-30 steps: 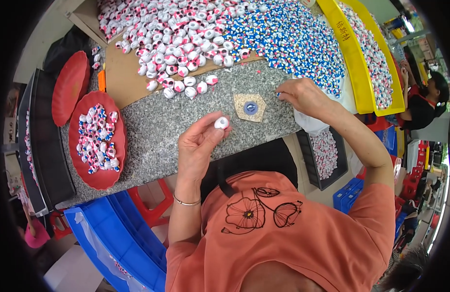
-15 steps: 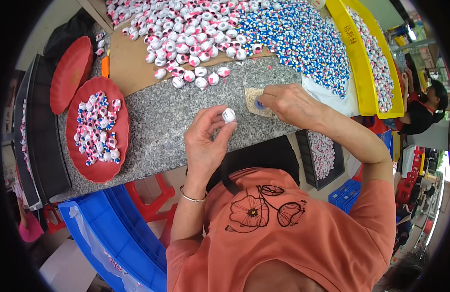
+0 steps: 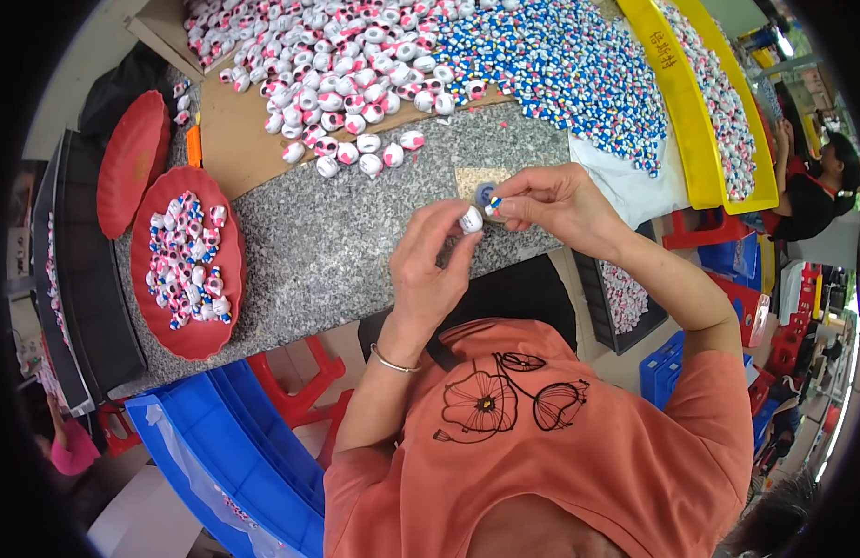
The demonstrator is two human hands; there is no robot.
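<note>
Between thumb and fingertips, my left hand (image 3: pixel 432 260) pinches a small white figurine head (image 3: pixel 472 219). My right hand (image 3: pixel 567 206) is closed on a small blue-and-white figurine body (image 3: pixel 493 204), close beside the head; whether the two pieces touch I cannot tell. Just behind them, a small round blue dish (image 3: pixel 483 192) sits on a beige speckled pad (image 3: pixel 469 175), partly covered by my fingers. At the left, a red scalloped tray (image 3: pixel 233 279) holds figurines with heads and blue bodies together.
Across the far side of the grey stone table (image 3: pixel 309 251) lie a heap of white-and-pink heads (image 3: pixel 355 84) and a heap of blue bodies (image 3: pixel 560 79). A yellow bin (image 3: pixel 672 102) stands at the right. An empty red tray (image 3: pixel 132 167) lies far left. Blue crates (image 3: pixel 234 437) are below.
My right hand has come away from the blue dish, now showing a small body in its fingers. My left hand has moved right with the head, bringing both pieces close together.
</note>
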